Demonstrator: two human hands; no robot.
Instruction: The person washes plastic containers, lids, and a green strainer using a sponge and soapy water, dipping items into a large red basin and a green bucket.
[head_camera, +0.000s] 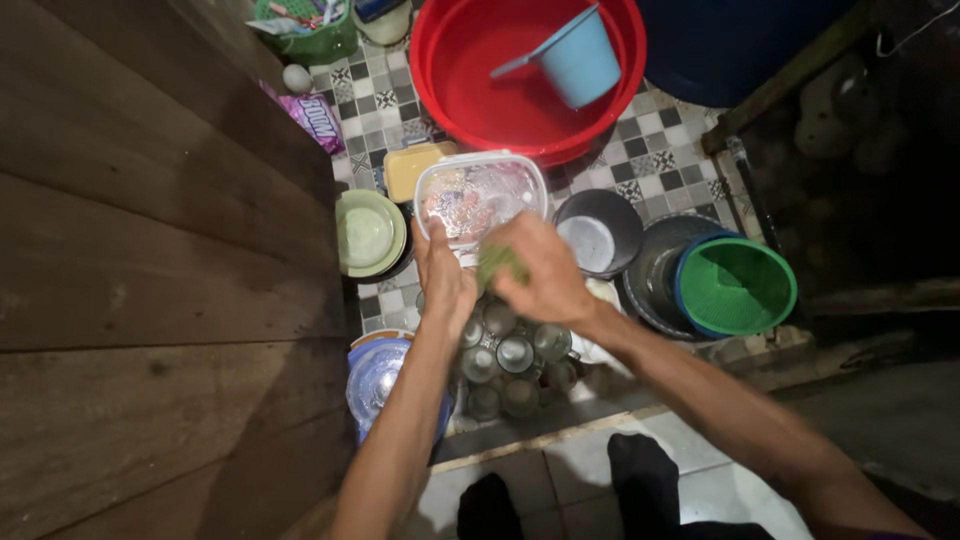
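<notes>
My left hand grips the near edge of a clear rectangular plastic container, holding it tilted above the dishes. My right hand is closed on a green sponge pressed against the container's near rim. Below both hands sit several upturned drinking glasses on the tiled floor.
A red basin holding a light blue scoop stands at the top. A green plate lies left, a grey bowl and a green colander right. A wooden wall fills the left side. A blue lid lies near my left arm.
</notes>
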